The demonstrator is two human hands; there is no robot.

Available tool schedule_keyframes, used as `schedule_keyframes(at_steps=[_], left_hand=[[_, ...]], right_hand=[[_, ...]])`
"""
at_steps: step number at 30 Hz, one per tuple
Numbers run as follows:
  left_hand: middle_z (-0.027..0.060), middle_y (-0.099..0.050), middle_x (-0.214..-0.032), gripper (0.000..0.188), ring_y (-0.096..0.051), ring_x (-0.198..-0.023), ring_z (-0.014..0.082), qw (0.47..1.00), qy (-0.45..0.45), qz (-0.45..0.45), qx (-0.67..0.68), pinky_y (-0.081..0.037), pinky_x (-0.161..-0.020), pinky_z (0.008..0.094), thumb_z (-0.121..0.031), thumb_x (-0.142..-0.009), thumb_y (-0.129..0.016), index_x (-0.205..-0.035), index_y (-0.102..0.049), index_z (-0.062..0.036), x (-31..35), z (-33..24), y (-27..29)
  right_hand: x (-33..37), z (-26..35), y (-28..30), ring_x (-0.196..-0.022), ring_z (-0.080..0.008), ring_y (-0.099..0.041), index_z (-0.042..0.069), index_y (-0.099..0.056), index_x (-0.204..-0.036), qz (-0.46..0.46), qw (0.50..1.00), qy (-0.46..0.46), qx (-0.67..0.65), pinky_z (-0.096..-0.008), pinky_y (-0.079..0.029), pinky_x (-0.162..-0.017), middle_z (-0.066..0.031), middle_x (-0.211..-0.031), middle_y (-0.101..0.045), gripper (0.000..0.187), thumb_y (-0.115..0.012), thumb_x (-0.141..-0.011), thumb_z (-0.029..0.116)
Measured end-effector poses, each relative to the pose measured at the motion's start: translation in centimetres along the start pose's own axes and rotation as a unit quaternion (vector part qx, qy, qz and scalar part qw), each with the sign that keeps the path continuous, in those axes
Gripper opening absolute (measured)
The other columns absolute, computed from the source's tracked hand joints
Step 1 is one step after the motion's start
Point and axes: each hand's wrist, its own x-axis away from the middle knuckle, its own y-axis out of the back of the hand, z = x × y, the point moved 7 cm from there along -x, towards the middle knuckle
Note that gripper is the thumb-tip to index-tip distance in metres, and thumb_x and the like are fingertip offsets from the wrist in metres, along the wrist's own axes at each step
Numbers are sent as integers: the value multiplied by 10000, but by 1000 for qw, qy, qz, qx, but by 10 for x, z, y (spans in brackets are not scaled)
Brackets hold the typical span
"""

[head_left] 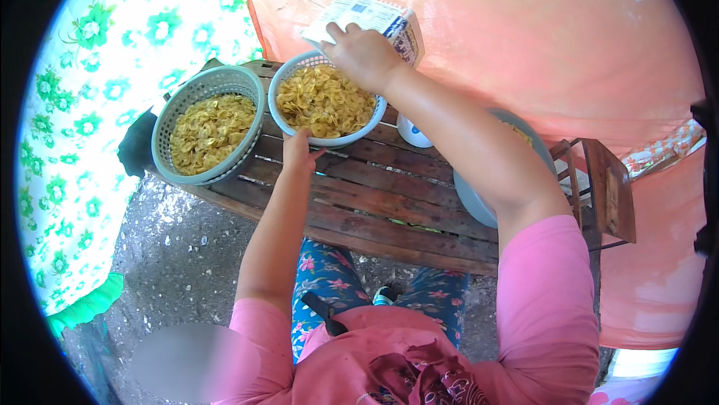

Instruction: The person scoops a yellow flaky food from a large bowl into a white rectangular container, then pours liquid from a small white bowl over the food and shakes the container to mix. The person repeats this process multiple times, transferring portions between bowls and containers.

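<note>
My right hand (362, 54) grips a box-like package (358, 9), white with blue print, tilted above the far side of a light blue plastic basket (281, 109). Thin yellow chips (323, 101), which look like sliced banana, fill much of that basket. At its near rim is my left hand (298, 152), fingers on the edge and thumb pointing right. What lies inside the package is hidden from this view, and I see nothing falling from it.
A grey-green basket (253, 131) of similar chips stands at the left on the slatted wooden bench (374, 214). A white rounded container (413, 132) and a blue-grey basin (472, 199) lie partly under my right arm. A wooden frame (608, 188) stands at the right; orange sheeting (517, 45) hangs behind.
</note>
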Motion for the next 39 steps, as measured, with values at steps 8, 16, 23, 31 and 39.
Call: schedule_keyframes(at_steps=[8,16,23,31,39], left_hand=[[135,-364,-1386,663,-455,-1196,367,1000,7,-8,-2,-459,-839,620,-24,-794,-474,-1405,-281,-191,-1,0,1],[137,-375,-1364,645,-474,-1163,364,1000,19,-6,-2,-460,-832,620,-26,-779,-482,-1380,-301,-175,-12,6,6],[156,-363,-1374,578,-441,-1202,373,999,34,1,18,-434,-880,643,-73,-831,-500,-1374,-304,-107,-15,7,7],[207,-276,-1469,641,-343,-1310,390,991,110,-8,81,-359,-1021,591,-284,-953,-524,-1460,-220,-37,65,8,-4],[151,-390,-1435,655,-394,-1311,264,961,29,260,-85,-407,-992,467,-357,-967,-501,-1482,-226,-58,180,1,-47]], right_hand=[[0,12,-6,-860,-253,-621,43,-677,-862,73,996,54,21,-345,-564,-670,-105,-1003,-573,150,-604,-743,98],[3,9,0,-857,-266,-620,40,-674,-904,42,998,43,0,-344,-564,-661,-109,-1013,-573,178,-589,-757,96],[11,-11,8,-881,-283,-621,59,-676,-957,28,1000,-10,-8,-358,-567,-661,-132,-1055,-574,210,-580,-776,106],[106,-90,69,-925,-300,-618,131,-619,-1190,-122,920,-343,-147,-421,-504,-797,-143,-1087,-557,403,-533,-807,39],[295,7,27,-939,-189,-571,17,-540,-1268,-132,727,-520,-430,-321,-467,-789,-127,-1197,-558,549,-506,-745,-143]])
